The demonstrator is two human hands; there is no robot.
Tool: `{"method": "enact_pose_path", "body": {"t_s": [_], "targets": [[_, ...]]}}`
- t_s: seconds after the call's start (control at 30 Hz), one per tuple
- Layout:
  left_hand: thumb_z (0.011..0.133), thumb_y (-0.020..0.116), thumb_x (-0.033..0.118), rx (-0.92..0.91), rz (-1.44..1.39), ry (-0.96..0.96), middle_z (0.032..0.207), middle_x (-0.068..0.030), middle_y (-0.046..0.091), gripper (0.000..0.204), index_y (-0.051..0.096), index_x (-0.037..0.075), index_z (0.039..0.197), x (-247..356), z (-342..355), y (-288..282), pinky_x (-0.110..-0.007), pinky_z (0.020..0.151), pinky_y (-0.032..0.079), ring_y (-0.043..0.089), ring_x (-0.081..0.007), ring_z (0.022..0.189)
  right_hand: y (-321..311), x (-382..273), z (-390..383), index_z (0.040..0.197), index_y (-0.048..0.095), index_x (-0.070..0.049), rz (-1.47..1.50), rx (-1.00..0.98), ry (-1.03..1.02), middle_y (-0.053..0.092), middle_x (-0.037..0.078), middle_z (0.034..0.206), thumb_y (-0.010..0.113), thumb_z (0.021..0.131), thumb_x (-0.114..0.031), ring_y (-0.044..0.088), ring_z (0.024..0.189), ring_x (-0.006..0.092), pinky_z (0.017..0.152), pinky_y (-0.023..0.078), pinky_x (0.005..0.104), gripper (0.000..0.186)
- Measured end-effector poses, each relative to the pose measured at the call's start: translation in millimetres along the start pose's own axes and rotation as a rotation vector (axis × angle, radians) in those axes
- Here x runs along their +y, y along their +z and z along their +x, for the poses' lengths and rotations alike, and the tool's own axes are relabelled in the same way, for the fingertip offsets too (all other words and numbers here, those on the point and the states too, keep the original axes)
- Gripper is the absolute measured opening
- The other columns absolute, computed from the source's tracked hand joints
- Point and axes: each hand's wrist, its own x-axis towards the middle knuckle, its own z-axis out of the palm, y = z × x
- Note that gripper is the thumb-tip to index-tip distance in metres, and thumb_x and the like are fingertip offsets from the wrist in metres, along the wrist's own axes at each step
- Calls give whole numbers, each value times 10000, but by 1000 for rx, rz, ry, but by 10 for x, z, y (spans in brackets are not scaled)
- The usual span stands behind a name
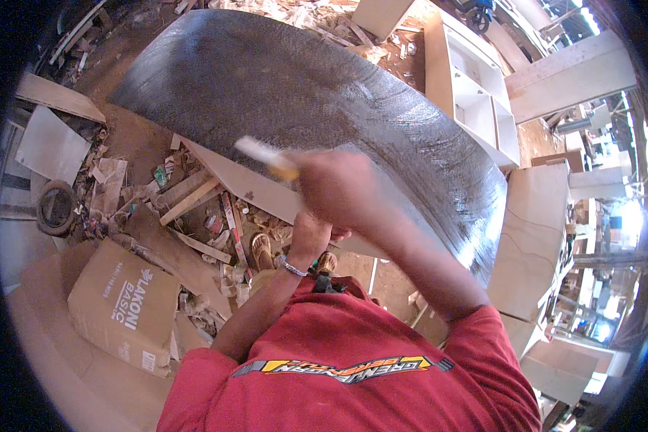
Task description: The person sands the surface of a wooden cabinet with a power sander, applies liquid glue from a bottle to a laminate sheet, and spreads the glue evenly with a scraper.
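Note:
A large dark sheet (pixel 266 79), curved in this view, lies in front of me with a wet-looking sheen and streaks across its right side. My right hand (pixel 342 183), smeared by motion, is closed around a tool with a whitish end (pixel 261 153) and a yellow part beside my fingers; the blur hides its exact kind. It is over the sheet's near side. Just below it is my left hand (pixel 313 234), with a bracelet at the wrist, near the sheet's near edge. The right hand overlaps it and most of its fingers are hidden.
A pale board (pixel 245 180) sticks out under the sheet's near edge. Wood scraps and litter cover the ground at left, near a brown cardboard box (pixel 126 302) and a small tyre (pixel 55 207). White open cabinets (pixel 475 101) and a pale box-shaped unit (pixel 529 237) stand at right.

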Motion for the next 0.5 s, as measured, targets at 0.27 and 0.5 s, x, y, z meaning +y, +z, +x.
{"method": "enact_pose_path", "body": {"t_s": [0.27,0.5], "targets": [[1002,652,398,122,-145,-198,688,-98,718,484,717,-9,748,161,-69,132,-256,547,540,663,-126,567,-126,948,-721,1293,661,-220,-193,-129,258,735,160,973,536,898,-114,720,847,368,738,565,503,427],[1017,633,357,159,-177,-156,697,-101,725,464,709,-7,740,47,-60,308,-262,546,545,678,-133,573,32,1078,-113,1104,688,-194,-220,-73,292,727,142,863,586,885,-197,722,820,358,694,549,509,242]]}}
